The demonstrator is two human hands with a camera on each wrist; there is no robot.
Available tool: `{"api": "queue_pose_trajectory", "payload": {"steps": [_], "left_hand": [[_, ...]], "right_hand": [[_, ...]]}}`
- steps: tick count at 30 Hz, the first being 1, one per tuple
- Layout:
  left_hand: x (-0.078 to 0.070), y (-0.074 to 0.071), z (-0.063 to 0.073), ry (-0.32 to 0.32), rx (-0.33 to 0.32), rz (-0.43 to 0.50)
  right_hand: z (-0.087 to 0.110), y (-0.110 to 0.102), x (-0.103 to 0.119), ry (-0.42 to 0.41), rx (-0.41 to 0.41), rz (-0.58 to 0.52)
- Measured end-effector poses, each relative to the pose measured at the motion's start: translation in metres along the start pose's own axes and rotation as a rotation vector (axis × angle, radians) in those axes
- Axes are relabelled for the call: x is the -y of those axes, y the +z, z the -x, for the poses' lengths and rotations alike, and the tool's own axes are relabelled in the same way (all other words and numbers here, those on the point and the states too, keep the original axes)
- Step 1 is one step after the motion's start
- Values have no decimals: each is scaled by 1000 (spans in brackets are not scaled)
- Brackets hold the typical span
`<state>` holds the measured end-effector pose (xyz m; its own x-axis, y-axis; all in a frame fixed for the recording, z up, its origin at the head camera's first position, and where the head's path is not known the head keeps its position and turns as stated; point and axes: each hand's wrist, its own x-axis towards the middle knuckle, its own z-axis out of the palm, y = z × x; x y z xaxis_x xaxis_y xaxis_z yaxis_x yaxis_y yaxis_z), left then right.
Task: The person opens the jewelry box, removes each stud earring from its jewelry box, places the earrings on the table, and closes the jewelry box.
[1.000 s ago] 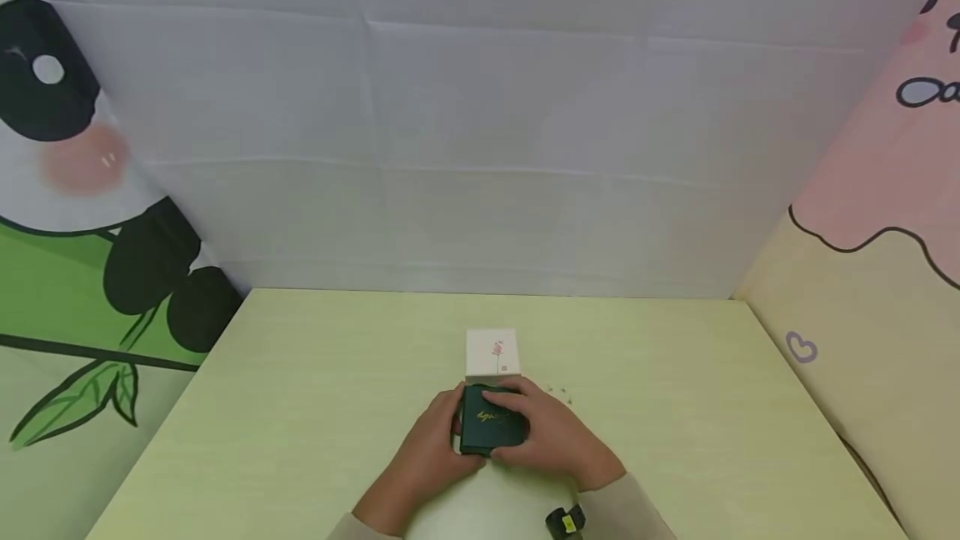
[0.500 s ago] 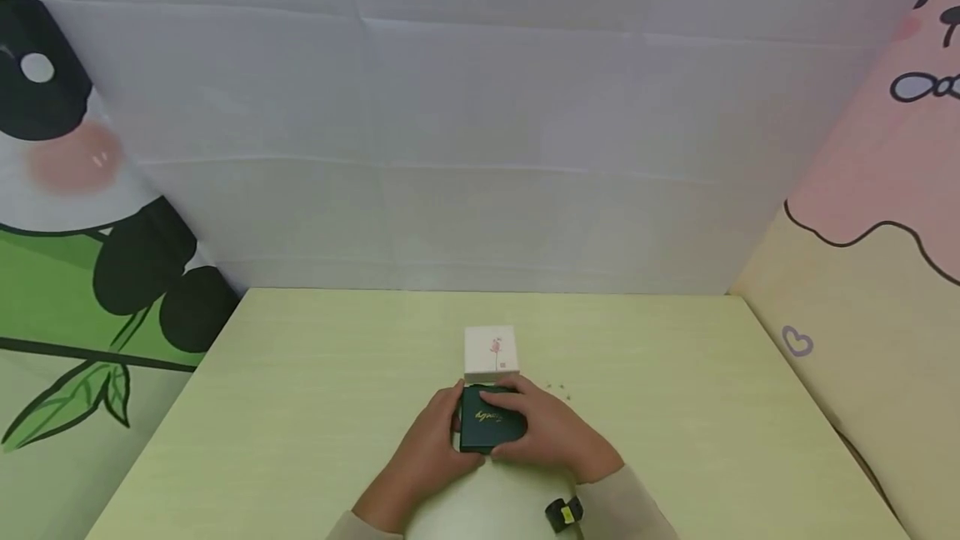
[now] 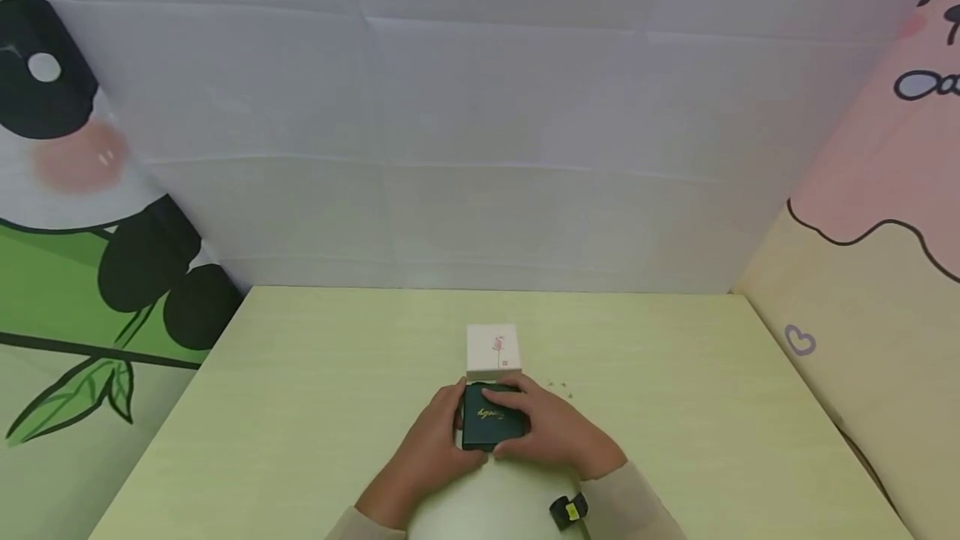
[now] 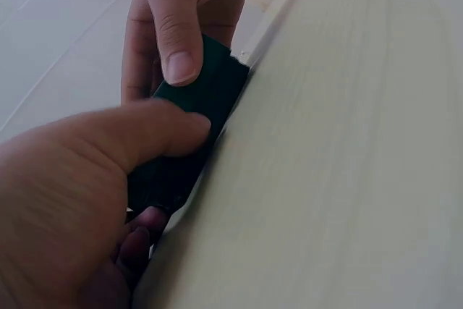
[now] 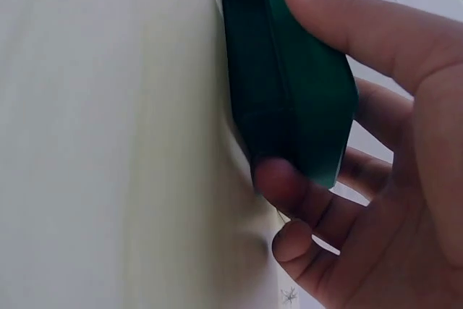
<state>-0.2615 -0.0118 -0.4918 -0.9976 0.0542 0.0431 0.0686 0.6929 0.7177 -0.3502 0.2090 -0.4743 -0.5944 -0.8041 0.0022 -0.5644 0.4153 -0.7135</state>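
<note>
A dark green box [image 3: 491, 419] with gold lettering on its top sits between both hands, low over the table. My left hand [image 3: 435, 440] holds its left side, thumb at the near edge and fingers along the far left. My right hand [image 3: 551, 432] grips the right side, with the thumb at the near edge and curled fingers reaching over the top and far edge. In the right wrist view a seam runs along the side of the green box [image 5: 289, 77]. The left wrist view has the left thumb pressing the near face of the green box [image 4: 199, 95].
Just beyond the green box stands a white box [image 3: 492, 348] with a pink flower print. Several tiny bits [image 3: 561, 390] lie right of it on the pale table [image 3: 337, 357]. A black device with a yellow patch [image 3: 568, 512] is by the right sleeve. Printed cloth walls surround the table.
The head view shifts slightly. Both hands keep their hold on the green box, which stays in nearly the same place.
</note>
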Motion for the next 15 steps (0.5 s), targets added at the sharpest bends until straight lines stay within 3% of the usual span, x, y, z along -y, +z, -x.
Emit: {"api": "queue_pose_trajectory", "payload": {"steps": [8, 15], "left_hand": [[0, -2, 0, -37, 16, 14], [-2, 0, 1, -39, 16, 11]], "right_hand": [[-3, -4, 4, -23, 12, 26], [-2, -6, 5, 9, 38, 38]]}}
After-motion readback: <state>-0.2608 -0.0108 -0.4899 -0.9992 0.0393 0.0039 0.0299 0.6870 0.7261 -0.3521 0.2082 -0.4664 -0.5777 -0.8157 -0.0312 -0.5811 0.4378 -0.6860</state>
